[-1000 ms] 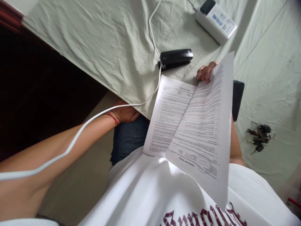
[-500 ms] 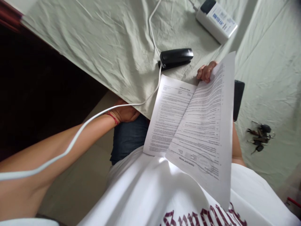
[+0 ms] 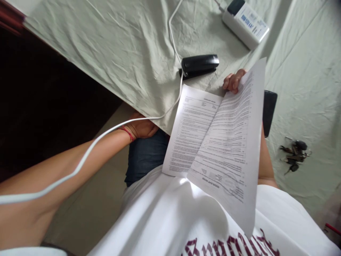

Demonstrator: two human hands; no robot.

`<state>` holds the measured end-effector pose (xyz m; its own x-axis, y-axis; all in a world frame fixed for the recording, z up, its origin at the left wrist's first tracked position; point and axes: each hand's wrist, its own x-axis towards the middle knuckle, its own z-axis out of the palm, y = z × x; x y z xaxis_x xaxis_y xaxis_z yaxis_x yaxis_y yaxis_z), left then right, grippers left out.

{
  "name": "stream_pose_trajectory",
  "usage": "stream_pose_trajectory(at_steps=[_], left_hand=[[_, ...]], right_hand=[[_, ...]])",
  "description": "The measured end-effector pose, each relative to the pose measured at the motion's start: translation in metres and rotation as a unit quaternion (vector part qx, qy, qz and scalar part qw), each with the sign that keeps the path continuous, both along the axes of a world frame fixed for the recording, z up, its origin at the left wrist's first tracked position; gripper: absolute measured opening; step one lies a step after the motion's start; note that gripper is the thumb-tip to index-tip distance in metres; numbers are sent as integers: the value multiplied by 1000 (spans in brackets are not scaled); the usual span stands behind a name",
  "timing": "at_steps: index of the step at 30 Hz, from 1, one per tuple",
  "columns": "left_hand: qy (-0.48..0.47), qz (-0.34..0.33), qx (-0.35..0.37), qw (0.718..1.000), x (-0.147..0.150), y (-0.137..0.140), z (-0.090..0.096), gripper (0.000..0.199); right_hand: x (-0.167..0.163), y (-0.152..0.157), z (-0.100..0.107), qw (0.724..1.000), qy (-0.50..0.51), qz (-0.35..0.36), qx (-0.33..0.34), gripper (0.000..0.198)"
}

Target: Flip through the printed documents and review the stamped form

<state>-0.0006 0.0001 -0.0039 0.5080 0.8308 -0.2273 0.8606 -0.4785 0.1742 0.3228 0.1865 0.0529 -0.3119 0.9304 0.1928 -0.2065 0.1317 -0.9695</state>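
Support the open printed pages (image 3: 213, 138) without creasing, just below the right hand (image 3: 234, 82) clamped at their top, with the left hand (image 3: 144, 128) well apart by the jeans (image 3: 147, 153), too hidden to tell gripping from loose.

A white shirt (image 3: 181, 213) (maroon lettering (image 3: 231, 247)), blue jeans (image 3: 146, 156) and a red bracelet (image 3: 128, 133) are worn.

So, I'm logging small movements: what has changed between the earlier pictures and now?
The raised page's loose lower corner has swung slightly toward the picture's left. No visible grasp or release: the right hand still holds the papers. Left hand, black stapler, white power bank and keys stayed put.
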Motion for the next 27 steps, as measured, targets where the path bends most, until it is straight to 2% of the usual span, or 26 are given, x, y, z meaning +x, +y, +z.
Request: stream_pose_trajectory(at_steps=[10, 14, 20, 27], left_hand=[[-4, -1, -5, 1000, -1, 0, -4, 54], [-5, -16, 10, 1000, -2, -1, -5, 54], [-7, -16, 31, 999, -2, -2, -4, 55], [-14, -8, 34, 999, -3, -2, -8, 56]], right_hand=[[0, 0, 0, 1000, 21, 10, 18, 64], [1, 0, -1, 1000, 1, 8, 1, 62], [0, 1, -2, 998, 41, 30, 30, 63], [0, 1, -2, 999, 38, 22, 22, 63]])
